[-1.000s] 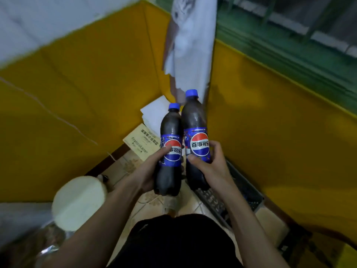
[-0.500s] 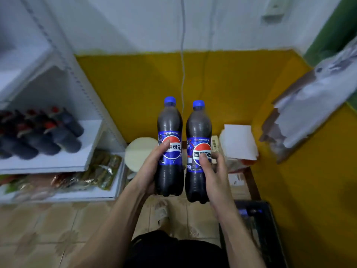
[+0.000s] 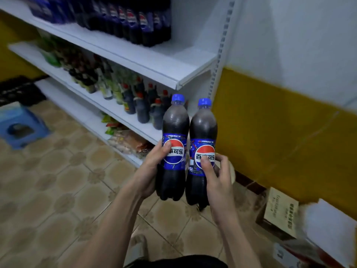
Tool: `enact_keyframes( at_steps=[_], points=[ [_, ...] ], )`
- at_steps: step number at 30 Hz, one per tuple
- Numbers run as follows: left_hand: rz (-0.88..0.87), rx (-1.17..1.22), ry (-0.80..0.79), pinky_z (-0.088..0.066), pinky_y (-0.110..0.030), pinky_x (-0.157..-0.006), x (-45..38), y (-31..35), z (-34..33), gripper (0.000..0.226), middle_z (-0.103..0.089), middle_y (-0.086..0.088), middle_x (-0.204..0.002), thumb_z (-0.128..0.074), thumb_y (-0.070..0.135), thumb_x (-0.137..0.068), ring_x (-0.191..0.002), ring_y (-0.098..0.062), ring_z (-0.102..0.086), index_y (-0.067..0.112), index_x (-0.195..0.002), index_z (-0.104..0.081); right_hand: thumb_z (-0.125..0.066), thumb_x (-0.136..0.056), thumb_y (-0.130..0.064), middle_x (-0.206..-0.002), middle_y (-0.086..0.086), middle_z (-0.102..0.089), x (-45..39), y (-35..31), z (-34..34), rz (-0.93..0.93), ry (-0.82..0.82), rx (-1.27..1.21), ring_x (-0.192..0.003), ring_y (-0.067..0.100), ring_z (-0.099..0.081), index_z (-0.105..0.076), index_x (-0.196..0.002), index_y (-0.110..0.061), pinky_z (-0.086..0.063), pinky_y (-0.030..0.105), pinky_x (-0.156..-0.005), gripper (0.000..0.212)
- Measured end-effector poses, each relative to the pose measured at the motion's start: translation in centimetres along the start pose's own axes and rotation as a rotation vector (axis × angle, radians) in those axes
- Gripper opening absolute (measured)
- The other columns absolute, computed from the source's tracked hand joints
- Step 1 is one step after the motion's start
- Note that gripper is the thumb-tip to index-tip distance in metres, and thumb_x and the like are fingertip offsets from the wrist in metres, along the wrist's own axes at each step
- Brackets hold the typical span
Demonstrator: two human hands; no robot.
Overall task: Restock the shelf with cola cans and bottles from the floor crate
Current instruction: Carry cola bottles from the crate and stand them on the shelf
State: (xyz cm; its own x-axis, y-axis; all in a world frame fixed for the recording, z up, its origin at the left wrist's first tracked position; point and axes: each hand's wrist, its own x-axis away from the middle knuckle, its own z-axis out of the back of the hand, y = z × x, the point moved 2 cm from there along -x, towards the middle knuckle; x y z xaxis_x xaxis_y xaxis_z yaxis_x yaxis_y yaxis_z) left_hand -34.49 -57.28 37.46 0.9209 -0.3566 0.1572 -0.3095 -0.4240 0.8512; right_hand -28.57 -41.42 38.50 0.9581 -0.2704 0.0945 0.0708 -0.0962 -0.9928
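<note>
White shelf (image 3: 135,60) behind, its stocked bottles (image 3: 133,18) blurred; left hand (image 3: 154,167) grips left cola bottle (image 3: 173,132), right hand (image 3: 216,176) grips right cola bottle (image 3: 202,136), both upright, touching, above tiled floor (image 3: 58,190); fingers behind hidden.

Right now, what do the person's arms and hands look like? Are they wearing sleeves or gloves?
No sleeves and no gloves. Both forearms are bare all the way up to the edge of the picture. The left hand and the right hand are bare too, with no rings, watch or bracelet showing. The nails look short and plain. A bit of dark clothing shows at the bottom.
</note>
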Motion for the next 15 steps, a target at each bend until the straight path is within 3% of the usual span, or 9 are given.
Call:
enact_keyframes(
  at_steps=[3,7,10,15],
  points=[
    [-0.061,-0.02,0.107,-0.045,-0.054,-0.108,0.1,4.1,7.2,0.057,-0.059,-0.023,-0.136,-0.062,0.039,-0.091,-0.121,-0.036,-0.058,0.012,-0.14,-0.052,-0.07,-0.084,-0.049,-0.102,0.0,-0.073,-2.4,0.4,-8.1,-0.009,-0.078,0.021,-0.094,0.015,-0.072,-0.053,-0.111,-0.026,-0.06,0.04,-0.081,0.04],
    [-0.127,0.011,0.23,-0.057,-0.037,-0.087,0.1,10.1,15.3,0.067,-0.069,-0.014,-0.12,-0.066,0.044,-0.086,-0.105,-0.026,-0.069,0.006,-0.139,-0.052,-0.065,-0.087,-0.039,-0.094,-0.001,-0.073,-5.5,0.1,-18.6,0.028,-0.208,0.023,-0.083,0.006,-0.072,-0.052,-0.115,-0.018,-0.056,0.024,-0.069,0.037],
    [-0.142,0.04,0.3,-0.057,-0.043,-0.093,-0.1,14.5,19.8,0.077,-0.066,-0.02,-0.127,-0.067,0.052,-0.081,-0.117,-0.036,-0.064,0.005,-0.14,-0.051,-0.066,-0.092,-0.031,-0.1,0.001,-0.071,-7.5,-1.3,-25.3,0.061,-0.298,0.024,-0.081,0.004,-0.071,-0.05,-0.12,-0.012,-0.054,0.019,-0.065,0.038],
    [-0.293,-0.029,0.312,-0.055,-0.05,-0.095,-2.1,21.7,24.6,0.062,-0.065,-0.024,-0.127,-0.062,0.04,-0.088,-0.116,-0.041,-0.064,0.003,-0.137,-0.052,-0.07,-0.075,-0.044,-0.107,0.002,-0.072,-11.0,-5.3,-33.7,0.147,-0.39,0.014,-0.089,0.005,-0.072,-0.053,-0.12,-0.016,-0.055,0.019,-0.071,0.056]
  ],
)
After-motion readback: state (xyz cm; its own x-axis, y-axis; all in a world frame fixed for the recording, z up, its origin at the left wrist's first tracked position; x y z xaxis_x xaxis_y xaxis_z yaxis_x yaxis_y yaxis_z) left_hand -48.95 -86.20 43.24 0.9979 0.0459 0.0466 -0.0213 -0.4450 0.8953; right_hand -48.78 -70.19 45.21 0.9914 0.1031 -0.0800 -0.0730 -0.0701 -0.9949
